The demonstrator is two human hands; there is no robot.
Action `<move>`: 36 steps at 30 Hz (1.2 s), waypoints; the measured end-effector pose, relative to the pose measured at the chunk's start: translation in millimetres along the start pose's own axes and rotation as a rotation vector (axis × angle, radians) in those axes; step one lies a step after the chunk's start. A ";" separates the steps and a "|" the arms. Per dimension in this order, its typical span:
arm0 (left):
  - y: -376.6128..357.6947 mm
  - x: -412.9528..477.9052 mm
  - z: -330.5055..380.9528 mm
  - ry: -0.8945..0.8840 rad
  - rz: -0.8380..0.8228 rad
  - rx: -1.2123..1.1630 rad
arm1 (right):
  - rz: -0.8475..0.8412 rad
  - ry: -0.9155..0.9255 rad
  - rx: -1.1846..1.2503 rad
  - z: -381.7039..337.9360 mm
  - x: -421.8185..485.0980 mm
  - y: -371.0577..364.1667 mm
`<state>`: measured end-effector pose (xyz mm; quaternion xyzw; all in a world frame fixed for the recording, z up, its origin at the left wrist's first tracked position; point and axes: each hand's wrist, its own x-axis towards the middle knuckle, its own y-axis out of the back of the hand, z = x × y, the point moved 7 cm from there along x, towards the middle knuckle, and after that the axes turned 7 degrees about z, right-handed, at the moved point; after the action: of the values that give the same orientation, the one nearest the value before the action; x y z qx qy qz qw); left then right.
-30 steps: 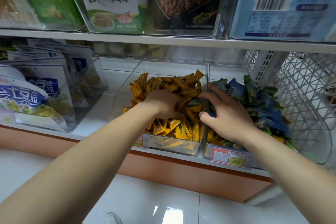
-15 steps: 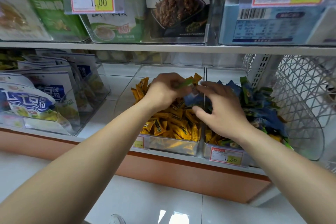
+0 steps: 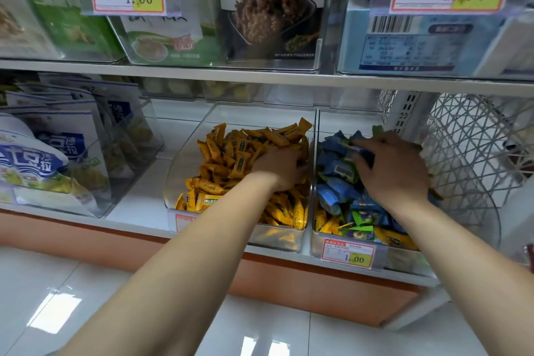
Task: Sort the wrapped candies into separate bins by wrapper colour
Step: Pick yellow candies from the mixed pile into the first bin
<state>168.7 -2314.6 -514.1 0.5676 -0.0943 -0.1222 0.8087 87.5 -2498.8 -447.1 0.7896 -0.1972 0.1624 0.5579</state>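
Two clear bins stand side by side on the lower shelf. The left bin (image 3: 185, 170) is full of yellow-wrapped candies (image 3: 231, 153). My left hand (image 3: 280, 167) rests palm down on that pile near the bin's right wall, with its fingertips buried among the wrappers. The right bin (image 3: 404, 257) holds mostly blue candies (image 3: 335, 170), with green candies (image 3: 361, 217) and a few yellow candies (image 3: 326, 222) low at its front. My right hand (image 3: 396, 170) lies over the blue pile, its fingers curled around a blue candy at the top.
A white wire basket (image 3: 468, 153) stands right of the bins. Clear boxes with blue-and-white snack bags (image 3: 57, 159) stand at the left. The upper shelf edge (image 3: 260, 78) hangs just above, with price tags. A glossy tiled floor lies below.
Both hands were together over the divider, the left one holding a green candy. The left has dropped into the yellow pile; the right has moved right over the blue pile.
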 end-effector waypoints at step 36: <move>30.3 -79.8 -15.1 -0.151 0.070 -0.148 | -0.204 -0.038 -0.234 16.0 -6.8 -2.3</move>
<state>99.8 -2266.9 -491.7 0.4919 -0.1656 -0.1430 0.8427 83.4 -2512.4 -457.4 0.7382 -0.1439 0.0656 0.6558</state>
